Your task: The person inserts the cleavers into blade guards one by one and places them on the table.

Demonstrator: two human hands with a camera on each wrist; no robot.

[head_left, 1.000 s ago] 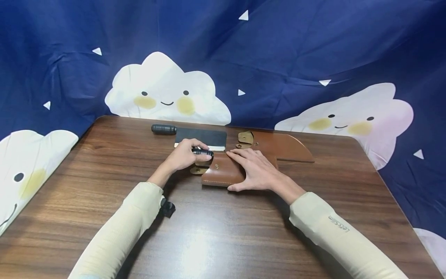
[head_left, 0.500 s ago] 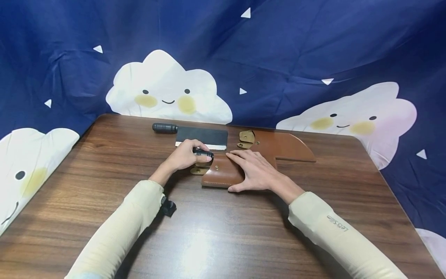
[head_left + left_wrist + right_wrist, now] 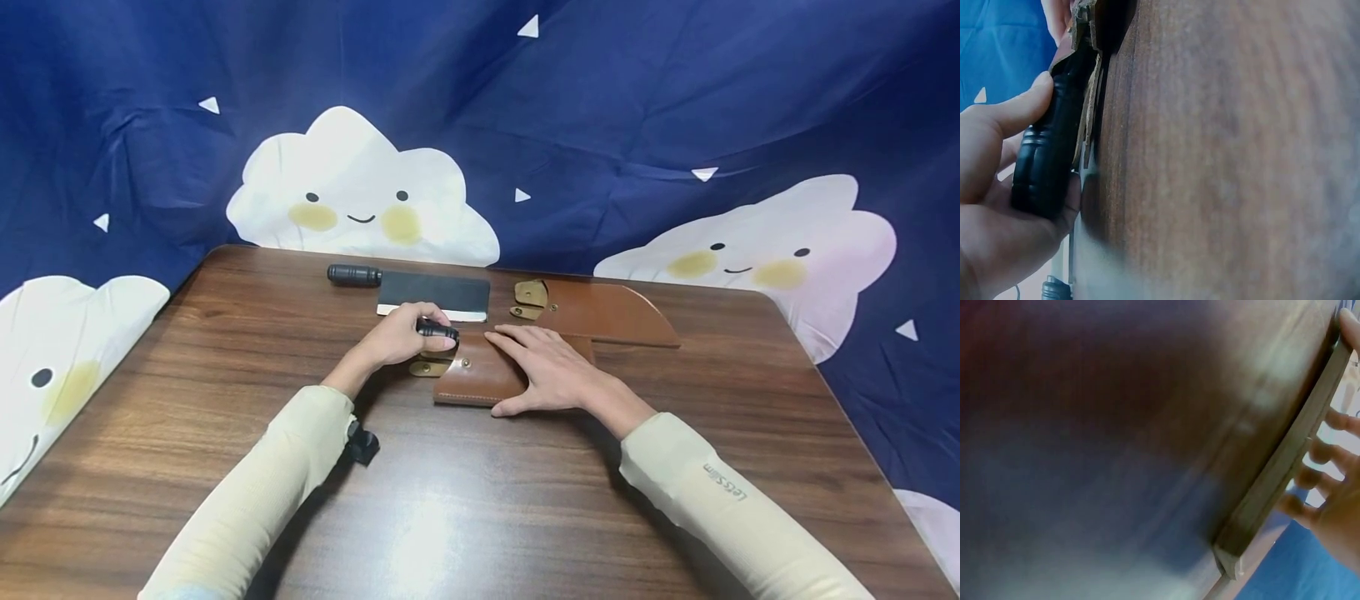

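In the head view my left hand (image 3: 399, 335) grips the black ribbed handle (image 3: 438, 335) of a knife. Its blade is hidden inside a brown leather sheath (image 3: 483, 367) lying on the table. The left wrist view shows the thumb on one side of the handle (image 3: 1047, 144) and fingers behind it, with the sheath's mouth straps beside it. Spread across the sheath is my right hand (image 3: 551, 371), thumb at the near edge and fingers toward the far edge. In the right wrist view its fingertips (image 3: 1313, 478) rest along the sheath's edge (image 3: 1285, 462).
A cleaver (image 3: 433, 293) with a black handle lies behind my left hand, white edge toward me. Right of it is a second brown sheath (image 3: 607, 312) with its tan strap flaps (image 3: 530, 293) on the left. A blue cloud-print curtain (image 3: 562, 108) hangs behind the wooden table (image 3: 450, 508).
The held knife and its sheath have shifted slightly toward me, away from the sheath behind. Both hands keep their places on them.
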